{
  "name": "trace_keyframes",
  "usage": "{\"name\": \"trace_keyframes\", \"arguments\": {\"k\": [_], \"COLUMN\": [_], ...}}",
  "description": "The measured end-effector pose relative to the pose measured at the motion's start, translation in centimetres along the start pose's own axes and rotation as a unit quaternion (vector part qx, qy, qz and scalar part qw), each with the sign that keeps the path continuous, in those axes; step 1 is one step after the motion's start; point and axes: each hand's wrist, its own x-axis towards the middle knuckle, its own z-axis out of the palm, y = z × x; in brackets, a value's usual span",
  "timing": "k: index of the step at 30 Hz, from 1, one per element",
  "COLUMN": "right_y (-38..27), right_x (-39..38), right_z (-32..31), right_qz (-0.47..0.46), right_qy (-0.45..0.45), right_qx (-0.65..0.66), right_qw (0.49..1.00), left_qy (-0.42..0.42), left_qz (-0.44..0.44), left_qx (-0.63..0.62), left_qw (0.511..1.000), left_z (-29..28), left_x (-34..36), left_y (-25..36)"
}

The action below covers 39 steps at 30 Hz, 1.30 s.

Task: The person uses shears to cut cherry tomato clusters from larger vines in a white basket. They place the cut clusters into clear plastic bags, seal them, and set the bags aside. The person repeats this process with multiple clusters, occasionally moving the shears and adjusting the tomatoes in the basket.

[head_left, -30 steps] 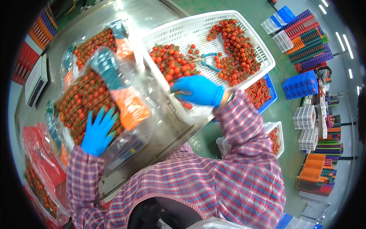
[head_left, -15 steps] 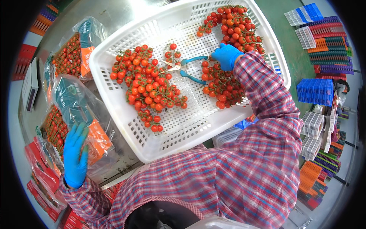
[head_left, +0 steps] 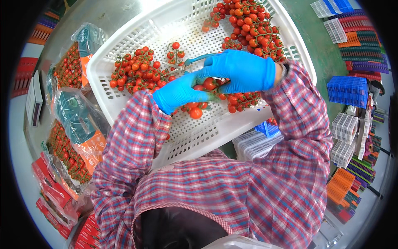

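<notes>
Both my blue-gloved hands meet over the white perforated basket [head_left: 97,68]. My left hand [head_left: 179,92] is closed round one side of a bunch of cherry tomatoes [head_left: 209,84]. From the other side my right hand [head_left: 242,71] grips the same bunch, its fingers partly hiding it. Some of its tomatoes hang below the left hand. Teal-handled shears [head_left: 194,60] lie in the basket just beyond my hands, partly covered by them. A pile of vine tomatoes [head_left: 137,70] lies on the basket's left side, and a bigger pile [head_left: 253,27] fills its far right.
Left of the basket, clear bags with green and orange labels [head_left: 74,110] hold more tomatoes on a metal table [head_left: 103,16]. Red packages [head_left: 52,176] lie nearer me. White crates [head_left: 257,144] stand below the basket's near edge. Stacked coloured crates [head_left: 360,45] line the right.
My left hand has come from the bags at the left into the basket. My right hand has moved leftward from the right-hand tomatoes with a bunch, and both hands now hold it.
</notes>
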Motion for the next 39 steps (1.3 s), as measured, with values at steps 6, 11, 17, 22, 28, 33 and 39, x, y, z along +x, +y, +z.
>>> {"name": "trace_keyframes", "arguments": {"k": [6, 11, 17, 22, 28, 33, 39], "right_y": [-5.0, -7.0, -7.6, -7.8, -8.2, -5.4, 5.2], "right_x": [-4.4, -5.8, -6.3, -7.2, -7.0, -4.9, 5.4], "right_z": [0.4, 6.3, 7.9, 6.8, 6.2, 4.2, 9.3], "right_qz": [0.143, 0.194, 0.192, 0.193, 0.175, 0.196, 0.217], "right_qy": [0.356, 0.353, 0.366, 0.418, 0.428, 0.365, 0.002], "right_qx": [0.071, 0.234, 0.251, 0.209, 0.175, 0.124, -0.259], "right_qw": [0.921, 0.885, 0.875, 0.863, 0.869, 0.902, 0.941], "left_qy": [0.034, 0.068, 0.074, 0.066, 0.064, 0.111, 0.160], "left_qz": [0.010, 0.036, 0.054, 0.074, 0.096, 0.121, 0.175], "left_qx": [-0.312, -0.298, -0.291, -0.283, -0.276, -0.279, -0.436], "left_qw": [0.949, 0.952, 0.952, 0.954, 0.954, 0.946, 0.868], "left_z": [0.5, 0.7, 1.8, 2.6, 3.0, 2.9, 2.4], "left_x": [-3.1, -4.6, -5.0, -5.3, -6.1, -7.9, -11.1], "left_y": [-2.2, -2.9, -3.1, -3.0, -2.3, -2.1, -1.8]}}
